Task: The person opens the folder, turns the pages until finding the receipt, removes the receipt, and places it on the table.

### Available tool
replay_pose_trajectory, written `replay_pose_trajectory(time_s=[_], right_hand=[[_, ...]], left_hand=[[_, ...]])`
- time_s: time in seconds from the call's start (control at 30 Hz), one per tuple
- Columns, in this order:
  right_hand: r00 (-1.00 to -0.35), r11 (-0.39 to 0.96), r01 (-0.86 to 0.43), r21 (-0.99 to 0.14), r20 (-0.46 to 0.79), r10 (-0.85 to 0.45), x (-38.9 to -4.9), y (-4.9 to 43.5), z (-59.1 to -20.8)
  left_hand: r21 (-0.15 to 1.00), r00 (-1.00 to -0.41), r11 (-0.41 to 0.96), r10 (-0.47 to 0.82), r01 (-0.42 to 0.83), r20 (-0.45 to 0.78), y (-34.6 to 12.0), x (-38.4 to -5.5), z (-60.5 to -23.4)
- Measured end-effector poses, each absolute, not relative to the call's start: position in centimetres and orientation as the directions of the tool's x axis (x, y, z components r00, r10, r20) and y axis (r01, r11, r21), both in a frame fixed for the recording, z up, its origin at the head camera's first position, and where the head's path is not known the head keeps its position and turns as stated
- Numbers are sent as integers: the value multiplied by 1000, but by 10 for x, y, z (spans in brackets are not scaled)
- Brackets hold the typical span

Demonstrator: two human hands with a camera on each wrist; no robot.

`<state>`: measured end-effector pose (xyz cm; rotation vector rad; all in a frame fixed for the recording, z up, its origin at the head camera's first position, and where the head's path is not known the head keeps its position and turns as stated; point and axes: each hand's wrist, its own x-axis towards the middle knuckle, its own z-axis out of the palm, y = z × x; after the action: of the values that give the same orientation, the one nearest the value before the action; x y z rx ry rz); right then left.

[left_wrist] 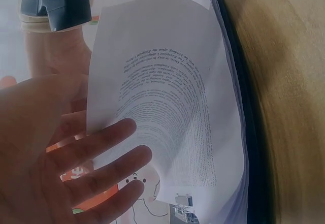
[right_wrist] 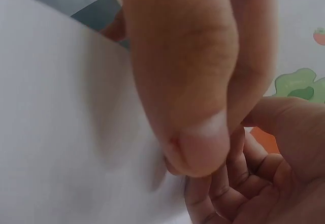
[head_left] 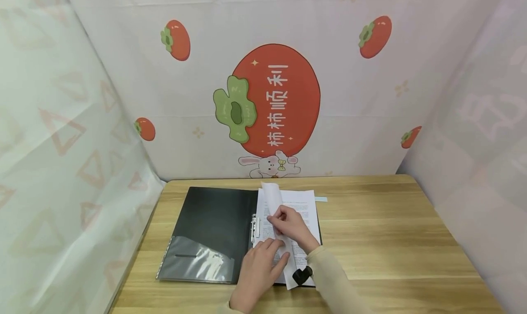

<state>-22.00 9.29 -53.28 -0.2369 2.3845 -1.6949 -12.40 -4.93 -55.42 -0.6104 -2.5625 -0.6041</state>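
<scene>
A black folder (head_left: 218, 213) lies spread on the table, a stack of printed sheets (head_left: 302, 204) on its right side beside a metal clip (head_left: 255, 227). The top sheet (head_left: 271, 195) is lifted and curls over toward the left. My right hand (head_left: 291, 223) pinches that sheet's edge between thumb and fingers; the thumb fills much of the right wrist view. My left hand (head_left: 261, 263) is over the lower part of the pages, close to the curled sheet. In the left wrist view its fingers (left_wrist: 101, 176) are extended and spread beside the bent printed sheet (left_wrist: 162, 56).
A clear plastic pocket (head_left: 201, 259) covers the lower part of the folder's left cover. A pale blue strip (head_left: 321, 199) sticks out past the pages on the right. The wooden table (head_left: 383, 241) meets a printed cloth backdrop (head_left: 350, 122) behind and at both sides.
</scene>
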Motion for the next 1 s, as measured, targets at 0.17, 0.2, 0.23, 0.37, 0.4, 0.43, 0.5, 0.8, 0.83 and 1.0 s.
replay_pose_trajectory(time_s=[0.17, 0.2, 0.23, 0.37, 0.4, 0.43, 0.5, 0.8, 0.83, 1.0], right_hand=[[-966, 327, -24, -945, -63, -252, -219, 90, -532], [-965, 326, -34, -945, -53, -256, -219, 90, -532], [-965, 329, -39, -944, -50, -258, -218, 90, -532], [-967, 342, -58, -938, -33, -252, -217, 91, -532], [-968, 348, -60, -936, -30, -249, -217, 92, -532], [-969, 354, -59, -933, -32, -246, -217, 92, -532], [-969, 364, -64, -929, -29, -244, -217, 93, -532], [-986, 335, -1, -942, -54, -156, -213, 102, -537], [-989, 334, 13, -942, -60, -132, -213, 105, -538], [-995, 363, 92, -927, -101, -6, -215, 125, -553]], left_hand=[[309, -805, 805, 314, 507, 503, -49, -123, -556], [313, -807, 804, 313, 506, 500, -49, -123, -556], [317, -809, 803, 313, 505, 497, -49, -123, -556], [337, -823, 799, 312, 498, 475, -50, -122, -555], [342, -825, 797, 313, 498, 471, -50, -122, -555], [345, -825, 795, 314, 499, 469, -50, -122, -554], [349, -822, 789, 320, 507, 470, -50, -121, -554], [396, -864, 797, 290, 456, 412, -55, -119, -552], [406, -873, 800, 279, 442, 400, -56, -119, -551], [436, -895, 813, 215, 385, 390, -65, -118, -551]])
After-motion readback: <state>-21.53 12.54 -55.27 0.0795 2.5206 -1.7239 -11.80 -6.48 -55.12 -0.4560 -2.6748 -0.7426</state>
